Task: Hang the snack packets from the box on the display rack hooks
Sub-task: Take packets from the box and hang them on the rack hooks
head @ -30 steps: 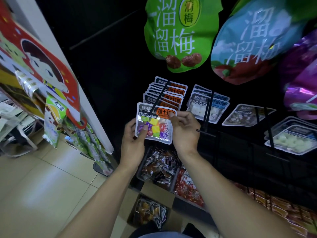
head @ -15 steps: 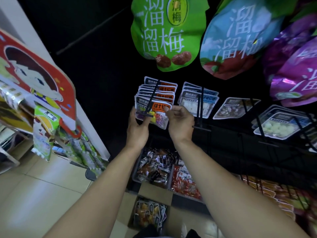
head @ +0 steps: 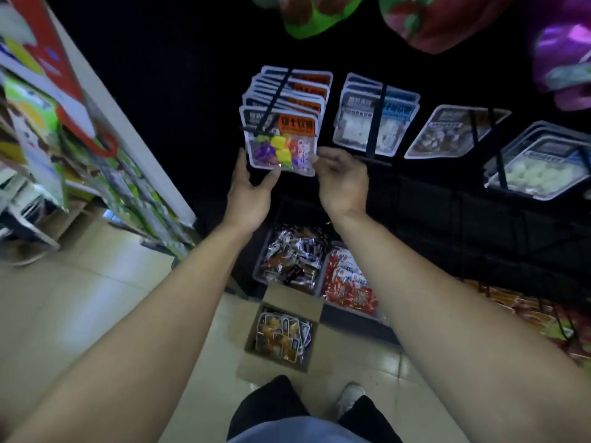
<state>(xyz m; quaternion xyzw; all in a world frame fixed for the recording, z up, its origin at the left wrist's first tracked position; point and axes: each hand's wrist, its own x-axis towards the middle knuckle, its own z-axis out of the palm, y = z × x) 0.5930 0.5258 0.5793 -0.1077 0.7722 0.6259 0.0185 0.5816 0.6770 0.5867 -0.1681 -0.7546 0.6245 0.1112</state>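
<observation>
Packet [head: 280, 140]: we find it on the hook [head: 275, 100], frontmost | Left hand [head: 248, 190]: fingers touch its lower corner, steadying it | Right hand [head: 342, 179]: released, loosely curled beside it | Box [head: 281, 334]: on floor below, more packets inside.

The front clear-windowed snack packet [head: 280, 140] on the black wire hook [head: 271, 105] has a dark grey and orange header band, a white border, and purple, yellow and orange pieces inside. To its right, the packets with blue and grey headers [head: 374, 118] hold white pieces. Near the feet, the brown cardboard box [head: 289, 302] holds packets of orange and yellow. The grey bin [head: 289, 260] beyond it is filled with silver, black and orange wrappers; the one beside it has red and white packs [head: 347, 284]. The floor tiles [head: 96, 302] are pale cream.
</observation>
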